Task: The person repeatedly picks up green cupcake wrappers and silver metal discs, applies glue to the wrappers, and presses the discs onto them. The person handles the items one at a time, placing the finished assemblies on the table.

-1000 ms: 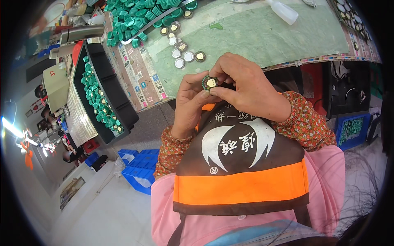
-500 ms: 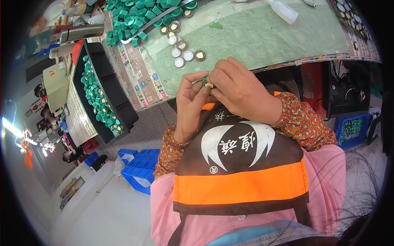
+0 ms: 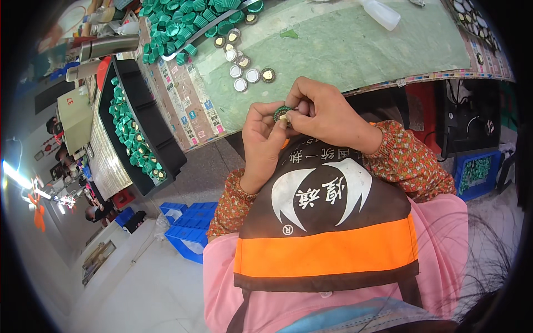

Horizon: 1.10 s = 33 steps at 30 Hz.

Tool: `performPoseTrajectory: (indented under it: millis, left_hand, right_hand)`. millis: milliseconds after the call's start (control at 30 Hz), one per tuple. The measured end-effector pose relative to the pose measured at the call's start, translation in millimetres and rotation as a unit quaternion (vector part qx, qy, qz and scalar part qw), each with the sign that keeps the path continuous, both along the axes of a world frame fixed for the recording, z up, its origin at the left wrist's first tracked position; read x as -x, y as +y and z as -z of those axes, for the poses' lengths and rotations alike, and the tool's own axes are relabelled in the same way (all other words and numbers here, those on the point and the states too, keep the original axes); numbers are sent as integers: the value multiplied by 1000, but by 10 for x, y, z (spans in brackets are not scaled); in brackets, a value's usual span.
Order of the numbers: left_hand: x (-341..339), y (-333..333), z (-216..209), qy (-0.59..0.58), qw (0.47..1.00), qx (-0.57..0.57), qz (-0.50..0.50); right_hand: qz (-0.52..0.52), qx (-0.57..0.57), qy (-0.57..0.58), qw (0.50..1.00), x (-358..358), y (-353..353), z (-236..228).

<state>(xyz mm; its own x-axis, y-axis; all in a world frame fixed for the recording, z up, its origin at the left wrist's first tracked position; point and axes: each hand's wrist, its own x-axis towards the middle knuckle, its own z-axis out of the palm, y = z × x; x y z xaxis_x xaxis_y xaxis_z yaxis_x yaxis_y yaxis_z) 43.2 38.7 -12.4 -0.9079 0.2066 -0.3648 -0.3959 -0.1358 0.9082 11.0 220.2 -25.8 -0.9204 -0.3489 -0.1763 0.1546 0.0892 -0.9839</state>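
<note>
Close to the table's near edge, my two hands pinch a small round green fluted cup (image 3: 281, 112) with a pale piece at its middle. My left hand (image 3: 260, 141) grips its left side between thumb and fingers. From the right, my right hand (image 3: 328, 114) closes on it, the thumb lying by the pale piece. Fingers hide part of the cup. Just beyond my hands lie several small round fluted pieces (image 3: 240, 85), some with white tops, others with a pale yellowish middle.
Green fluted cups (image 3: 177, 28) are heaped around a metal-edged tray at the far left. Beside the table, a black bin (image 3: 164, 141) contains more. A white bottle (image 3: 383, 14) lies at the back. Blue crates (image 3: 191, 227) stand on the floor; another blue bin (image 3: 477, 175) is at right.
My right hand has shifted its grip, its fingers curling lower, and more of the green cup now shows between my hands. The pieces on the table stay where they were.
</note>
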Motion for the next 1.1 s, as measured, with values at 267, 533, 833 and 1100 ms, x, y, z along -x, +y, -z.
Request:
performPoseTrajectory:
  millis: [267,533,833,1100]
  left_hand:
    - [42,-17,-23,-87,993,-84,-4]
    - [5,-4,40,-10,999,-51,-2]
    - [62,-95,-5,-99,992,-68,-50]
    - [212,-580,-149,-68,988,-80,-115]
  right_hand:
    - [-1,59,-62,996,24,19,61]
    - [7,80,-58,995,-14,-26,45]
    - [14,115,-78,990,166,135,52]
    - [224,-179,207,935,504,942,-25]
